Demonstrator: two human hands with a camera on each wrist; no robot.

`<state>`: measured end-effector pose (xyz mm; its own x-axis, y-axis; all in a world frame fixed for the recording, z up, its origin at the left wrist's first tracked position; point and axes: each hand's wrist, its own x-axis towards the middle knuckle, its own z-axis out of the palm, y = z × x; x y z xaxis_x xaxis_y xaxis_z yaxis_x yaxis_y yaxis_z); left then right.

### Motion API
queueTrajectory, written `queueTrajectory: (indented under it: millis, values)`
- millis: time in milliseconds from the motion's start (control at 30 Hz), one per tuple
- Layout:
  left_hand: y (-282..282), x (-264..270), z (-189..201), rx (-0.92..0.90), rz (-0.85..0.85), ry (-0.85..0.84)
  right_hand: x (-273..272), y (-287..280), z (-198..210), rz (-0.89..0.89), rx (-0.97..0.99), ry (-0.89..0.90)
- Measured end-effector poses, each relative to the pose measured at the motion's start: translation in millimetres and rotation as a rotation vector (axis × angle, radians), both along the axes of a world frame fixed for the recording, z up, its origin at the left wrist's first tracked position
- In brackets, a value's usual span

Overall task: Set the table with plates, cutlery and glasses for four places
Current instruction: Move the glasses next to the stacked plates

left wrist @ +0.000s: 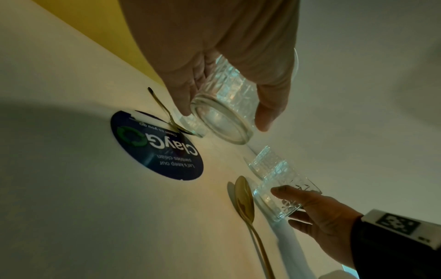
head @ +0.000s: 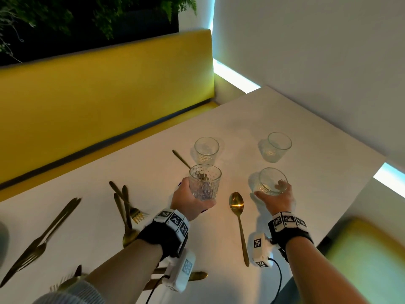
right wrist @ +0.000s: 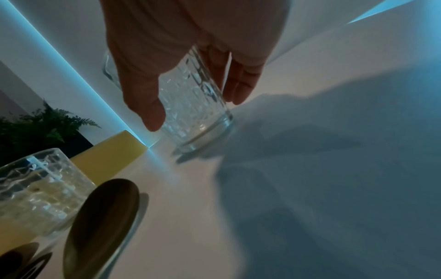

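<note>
Two glasses in the hands: left hand (head: 190, 199) wraps a patterned glass (head: 205, 182) lifted off the tabletop (head: 306, 137). Right hand (head: 279, 197) curls round a tilted glass (head: 271, 182) touching the tabletop, a spoon (head: 237, 212) between them.

The glass (head: 205, 183) in my left grip (head: 188, 200) is clear, faceted; beside it the spoon (head: 237, 212) is glossy brass-toned metal; the table (head: 306, 137) looks matt, smooth.

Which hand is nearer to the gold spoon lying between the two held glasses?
Right, narrowly. The right hand, gripping a glass, has its thumb just right of the gold spoon's bowl. The left hand, holding its glass lifted, sits slightly farther off on the spoon's left.
</note>
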<state>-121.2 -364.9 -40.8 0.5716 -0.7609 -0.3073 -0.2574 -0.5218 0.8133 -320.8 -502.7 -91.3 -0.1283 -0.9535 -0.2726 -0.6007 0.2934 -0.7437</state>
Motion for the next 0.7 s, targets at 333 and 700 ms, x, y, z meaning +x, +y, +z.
queueTrajectory:
  millis: [333, 700]
  values:
    - [52, 12, 6, -0.050, 0.021, 0.033, 11, 46, 27, 0.055, -0.121, 0.007]
    - [237, 68, 18, -0.108, 0.127, 0.043, 107, 239, 73, 0.330, -0.131, -0.136]
